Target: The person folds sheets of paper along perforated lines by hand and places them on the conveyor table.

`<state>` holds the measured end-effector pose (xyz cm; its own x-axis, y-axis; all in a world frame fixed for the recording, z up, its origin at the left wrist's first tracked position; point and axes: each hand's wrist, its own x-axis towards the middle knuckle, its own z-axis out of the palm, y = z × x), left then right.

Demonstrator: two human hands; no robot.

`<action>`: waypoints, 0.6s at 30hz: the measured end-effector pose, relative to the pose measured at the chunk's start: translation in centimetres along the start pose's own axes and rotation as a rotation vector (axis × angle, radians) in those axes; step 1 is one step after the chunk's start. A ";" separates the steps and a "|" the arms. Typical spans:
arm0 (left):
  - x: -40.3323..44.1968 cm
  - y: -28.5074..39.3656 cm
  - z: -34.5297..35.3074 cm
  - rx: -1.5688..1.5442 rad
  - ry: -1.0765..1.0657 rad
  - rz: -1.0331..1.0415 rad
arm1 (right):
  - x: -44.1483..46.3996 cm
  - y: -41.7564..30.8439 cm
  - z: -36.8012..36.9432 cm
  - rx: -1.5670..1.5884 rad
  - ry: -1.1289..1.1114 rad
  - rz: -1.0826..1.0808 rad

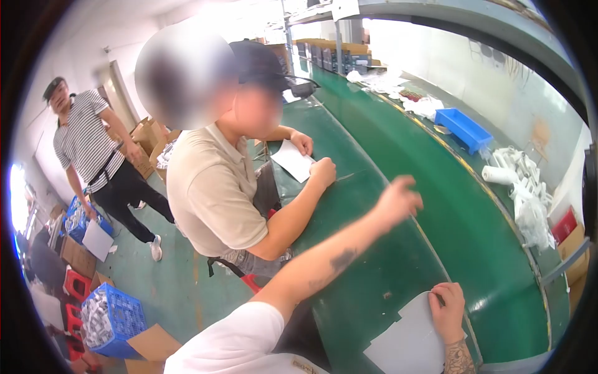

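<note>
My left hand (399, 202) is stretched out above the green work surface, beside the line where the bench meets the belt. Its fingers are apart and slightly blurred, with nothing seen in them. At the lower right my right hand (447, 310) lies on a pale sheet (402, 340) with a stepped, notched outline. Bent fingers grip the sheet's far edge. Whether it is one sheet or a few cannot be made out. The sheet lies flat on the green bench (349, 299).
A seated co-worker (215, 187) beside me holds a white sheet (291, 160). Another person (93, 137) stands behind. Across the green belt (461, 230) are a blue tray (464, 129) and white plastic-wrapped parts (520, 181). A blue crate (124, 315) of small parts stands on the floor.
</note>
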<state>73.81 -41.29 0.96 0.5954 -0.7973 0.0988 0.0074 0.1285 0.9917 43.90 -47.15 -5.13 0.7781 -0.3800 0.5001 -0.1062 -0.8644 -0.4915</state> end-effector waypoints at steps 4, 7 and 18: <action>8.6 3.0 -8.7 -0.194 0.497 0.014 | -0.2 0.0 0.1 0.003 -0.005 -0.034; 10.9 3.3 -12.4 -0.089 0.653 -0.046 | -0.2 0.8 0.5 -0.019 -0.018 -0.057; 14.1 4.6 -12.2 0.251 0.717 -0.297 | -0.3 0.0 0.1 -0.012 0.031 -0.038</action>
<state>92.08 -44.71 5.94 0.9671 -0.1950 -0.1632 0.1160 -0.2328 0.9656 43.74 -47.01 -5.38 0.7623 -0.3569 0.5399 -0.0850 -0.8822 -0.4632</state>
